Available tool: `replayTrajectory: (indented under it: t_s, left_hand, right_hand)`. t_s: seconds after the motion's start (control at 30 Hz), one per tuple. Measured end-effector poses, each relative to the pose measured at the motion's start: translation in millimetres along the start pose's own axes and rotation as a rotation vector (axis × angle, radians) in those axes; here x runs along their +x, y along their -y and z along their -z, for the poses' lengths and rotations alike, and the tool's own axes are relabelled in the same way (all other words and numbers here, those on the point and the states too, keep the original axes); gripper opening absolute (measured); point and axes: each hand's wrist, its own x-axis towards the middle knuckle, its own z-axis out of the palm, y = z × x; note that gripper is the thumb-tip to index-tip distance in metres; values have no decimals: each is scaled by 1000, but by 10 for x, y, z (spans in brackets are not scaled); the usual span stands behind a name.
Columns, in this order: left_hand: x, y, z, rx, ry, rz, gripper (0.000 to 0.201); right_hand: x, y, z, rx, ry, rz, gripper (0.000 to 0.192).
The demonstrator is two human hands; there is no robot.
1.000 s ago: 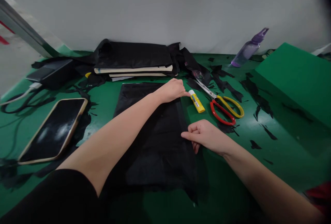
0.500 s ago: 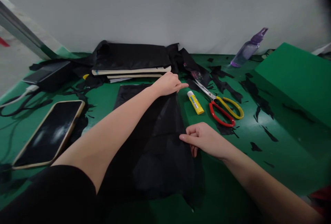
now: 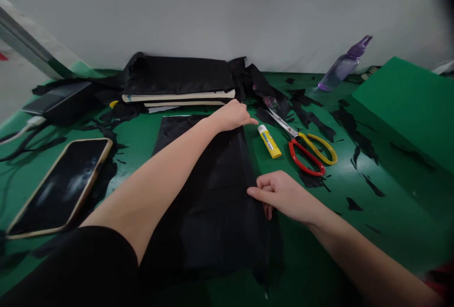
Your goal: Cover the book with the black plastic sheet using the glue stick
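A smooth black sheet (image 3: 213, 203) lies over a flat rectangular shape on the green table, its lower right corner ragged. My left hand (image 3: 231, 116) reaches across to the upper right corner of the sheet. Its fingers are curled under and one digit points right, toward the glue stick; what the fingers hold, if anything, is hidden. At the right edge, my right hand (image 3: 276, 193) pinches the sheet between thumb and curled fingers. Between the hands and to the right is a yellow glue stick (image 3: 269, 141). Scissors (image 3: 307, 151) with red and yellow handles lie open beyond it.
Black-covered books (image 3: 180, 77) are stacked against the grey wall. A phone (image 3: 60, 186) lies left, below a dark box (image 3: 60, 101) with a white cable. At right are a purple bottle (image 3: 342, 68), a green box (image 3: 407, 103) and scattered black scraps (image 3: 354, 134).
The view has shifted slightly. Both hands keep nearly the same places on the black sheet; nothing has been picked up or let go.
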Motion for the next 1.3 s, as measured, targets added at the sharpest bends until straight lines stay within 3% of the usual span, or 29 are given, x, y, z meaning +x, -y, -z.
replayTrajectory:
  t_s: [0.33,0.5,0.67,0.77,0.9,1.1,1.3]
  left_hand:
    - [-28,-31,-37,-62,-21,66,49]
    - [-8,-58,-1,-199,-117,139,52]
    - [-62,-17,170,-366,-323,419,45]
    - [-192,15,247,-283,-395,587,38]
    - [-377,-46,284,-87,-392,667,31]
    - [-509,-151,183,-158,-392,766,24]
    - [-558,-167,79,-155,-379,776,25]
  right_hand:
    - [-4,-7,-2,-25,-8,-8,34]
    - [11,18,2,-5,18,10,35]
    - [103,96,55,113,-99,83,31]
    - [224,188,135,181,-176,116,19]
    - [491,353,266,153,-246,160,12]
    - [959,588,394,199,-359,229,15]
    - [1210,763,485,198,-395,187,21]
